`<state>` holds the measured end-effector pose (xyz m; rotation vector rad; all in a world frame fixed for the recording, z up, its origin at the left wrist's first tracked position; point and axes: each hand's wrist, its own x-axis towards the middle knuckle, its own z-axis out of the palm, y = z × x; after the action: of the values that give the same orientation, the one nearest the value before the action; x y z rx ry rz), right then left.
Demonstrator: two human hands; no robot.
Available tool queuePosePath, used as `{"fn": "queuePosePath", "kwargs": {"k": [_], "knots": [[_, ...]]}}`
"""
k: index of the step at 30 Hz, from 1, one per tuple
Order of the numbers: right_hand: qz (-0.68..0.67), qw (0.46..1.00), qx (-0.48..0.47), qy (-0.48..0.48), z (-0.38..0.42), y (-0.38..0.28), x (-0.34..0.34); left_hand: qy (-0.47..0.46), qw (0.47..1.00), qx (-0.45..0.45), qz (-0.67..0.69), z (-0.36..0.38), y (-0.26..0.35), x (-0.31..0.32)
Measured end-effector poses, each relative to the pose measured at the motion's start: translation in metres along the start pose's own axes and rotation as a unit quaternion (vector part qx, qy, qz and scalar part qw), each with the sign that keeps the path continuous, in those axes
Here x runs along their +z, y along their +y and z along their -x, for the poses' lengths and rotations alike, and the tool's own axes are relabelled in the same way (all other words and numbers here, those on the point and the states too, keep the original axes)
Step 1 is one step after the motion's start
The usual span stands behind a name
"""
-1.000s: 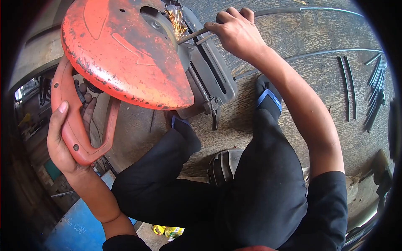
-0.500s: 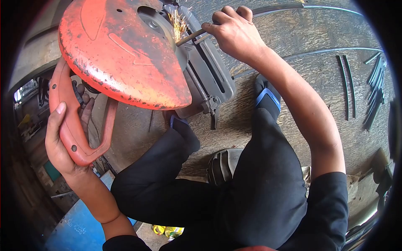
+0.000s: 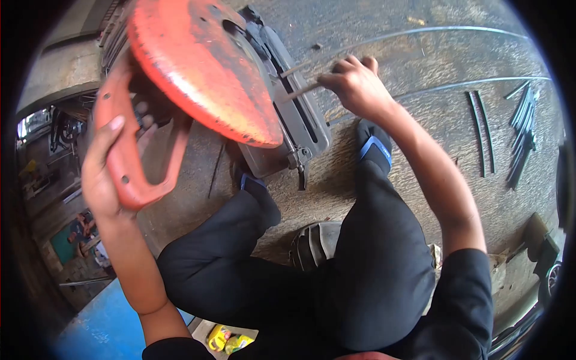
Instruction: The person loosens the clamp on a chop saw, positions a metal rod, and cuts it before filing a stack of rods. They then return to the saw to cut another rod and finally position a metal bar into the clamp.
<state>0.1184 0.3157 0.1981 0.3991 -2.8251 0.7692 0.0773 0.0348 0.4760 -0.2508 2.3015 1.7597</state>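
My left hand (image 3: 103, 174) is wrapped around the red handle (image 3: 133, 191) of a chop saw. The saw's worn red blade guard (image 3: 201, 66) is at upper left, over the grey base (image 3: 270, 157) and its vise screw (image 3: 294, 150). In my right hand (image 3: 357, 87) is a thin metal rod (image 3: 302, 92), its end pointing at the saw base beside the guard. Just beyond it, a longer metal rod (image 3: 414, 35) reaches from the saw out to the right. The guard hides most of the blade, and part of my right fingers is blurred.
Another long rod (image 3: 468, 81) runs rightward from the base. Two short rods (image 3: 481, 135) and a pile of cut pieces (image 3: 523, 135) lie on the floor at right. My sandalled feet (image 3: 375, 147) flank the saw base. A blue surface (image 3: 105, 327) is at lower left.
The sparks at the blade have stopped. My left hand and the saw's handle and guard have shifted up and right in view. My right hand has come nearer me with its rod, away from the long rod.
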Motion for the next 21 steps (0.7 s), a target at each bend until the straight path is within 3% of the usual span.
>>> {"fn": "queuePosePath", "kwargs": {"k": [4, 6, 8, 9, 10, 11, 13, 14, 17, 18, 21], "knots": [[-0.095, 0.981, 0.167, 0.039, 0.035, -0.006, -0.043, -0.015, 0.999, 0.002, 0.041, -0.008, -0.01, -0.01], [-0.24, 0.94, 0.234, 0.057, 0.039, -0.022, -0.08, 0.011, 0.999, 0.023, 0.035, -0.012, -0.015, -0.011], [-0.29, 0.927, 0.228, 0.071, 0.037, -0.04, -0.114, 0.023, 0.987, 0.139, -0.073, -0.015, -0.012, -0.01], [-0.309, 0.92, 0.231, 0.066, 0.034, -0.055, -0.133, 0.139, 0.905, 0.341, -0.214, -0.014, -0.015, -0.005], [-0.314, 0.923, 0.209, 0.071, 0.029, -0.07, -0.15, 0.256, 0.749, 0.508, -0.34, -0.008, -0.013, 0.003], [-0.313, 0.929, 0.184, 0.063, 0.023, -0.088, -0.167, 0.237, 0.728, 0.556, -0.323, 0.011, -0.004, 0.011], [-0.303, 0.94, 0.142, 0.057, 0.008, -0.123, -0.197, 0.053, 0.771, 0.581, -0.254, 0.043, 0.013, 0.02], [-0.306, 0.944, 0.104, 0.059, 0.001, -0.141, -0.208, 0.011, 0.777, 0.567, -0.274, 0.056, 0.012, 0.021], [-0.289, 0.956, 0.018, 0.048, -0.022, -0.198, -0.238, -0.155, 0.911, 0.35, -0.152, 0.085, -0.003, 0.03], [-0.275, 0.961, -0.014, 0.037, -0.029, -0.217, -0.246, -0.165, 0.923, 0.345, -0.05, 0.091, -0.009, 0.036], [-0.241, 0.964, -0.102, 0.05, -0.049, -0.265, -0.25, -0.177, 0.899, 0.399, -0.025, 0.1, 0.005, 0.022]]}}
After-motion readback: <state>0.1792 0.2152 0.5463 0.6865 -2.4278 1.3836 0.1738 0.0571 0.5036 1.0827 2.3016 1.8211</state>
